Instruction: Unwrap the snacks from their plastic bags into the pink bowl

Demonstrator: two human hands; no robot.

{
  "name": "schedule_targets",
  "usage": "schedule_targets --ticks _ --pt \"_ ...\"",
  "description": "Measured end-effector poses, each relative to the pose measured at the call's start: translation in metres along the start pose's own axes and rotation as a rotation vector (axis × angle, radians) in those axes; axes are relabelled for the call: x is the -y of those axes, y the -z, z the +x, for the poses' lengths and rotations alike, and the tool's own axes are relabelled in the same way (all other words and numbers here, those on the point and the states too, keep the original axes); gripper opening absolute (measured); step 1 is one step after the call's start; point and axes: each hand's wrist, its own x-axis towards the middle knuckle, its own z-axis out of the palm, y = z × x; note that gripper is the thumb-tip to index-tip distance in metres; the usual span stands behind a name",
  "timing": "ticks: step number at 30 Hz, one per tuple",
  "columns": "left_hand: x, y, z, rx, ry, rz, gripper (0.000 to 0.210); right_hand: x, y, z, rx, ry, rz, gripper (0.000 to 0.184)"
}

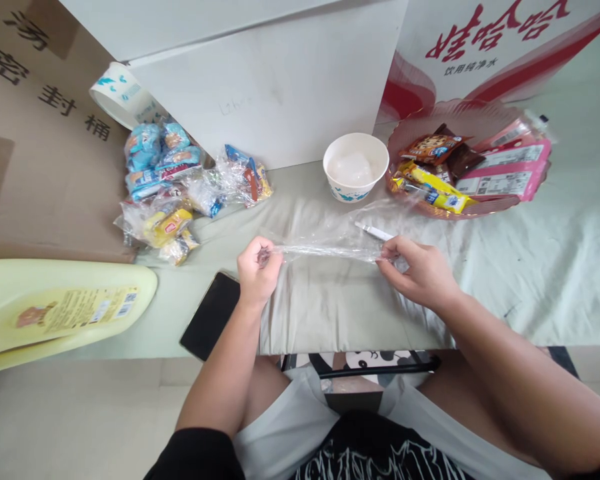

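Clear plastic film [330,251] found stretched between two hands, on the near side of the paper bowl [355,190]

At far left of the paper bowl, a pale yellow bottle [65,300] is seen lying on its side, with a brown carton [55,180] behind it. Nearer the bowl, but on the same side, a paper cup [123,97] is noted tilted above a group of wrapped snacks [153,157]. A dark-screened phone [213,317] is laid to the near left of the bowl, beside the left forearm.

The left hand [259,273] is placed at the near left of the bowl. One end of the film is pinched between its thumb and forefinger, with no gap observed at the tips; the remaining fingers are curled and partly hidden.

The film is drawn into a narrow, roughly level band, with loose sheet spread behind it towards the bowl.

The other end is gripped by the right hand [420,273], at the near right of the bowl. Its thumb and forefinger are closed at the tips, and a small opening is left behind them. A white pen [375,231] is seen just beside these fingertips; whether it is touched cannot be told.

To the right of the bowl, wrapped packets [435,187] are held in a pink translucent dish [457,115].
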Motion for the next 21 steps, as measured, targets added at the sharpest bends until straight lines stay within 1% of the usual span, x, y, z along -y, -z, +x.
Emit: schedule_targets --ticks 4,10,16,21 --pt "-0.0023 -0.0023 -0.0007 0.008 -0.002 -0.007 0.015 0.0000 0.0005 0.0003 0.031 -0.015 0.003 0.007" --pt "-0.0038 -0.0024 -0.0009 0.018 -0.010 0.012 0.015 -0.0007 0.0001 -0.0001 0.014 -0.022 0.008 0.004" --pt "-0.0049 -0.0030 -0.0015 0.023 -0.010 0.014 0.016 0.0001 -0.0006 -0.0001 -0.001 0.001 0.018 0.003" --pt "-0.0041 -0.0038 -0.0017 0.030 -0.003 0.014 0.015 -0.0005 -0.0007 -0.0004 -0.006 -0.015 0.007 0.002"
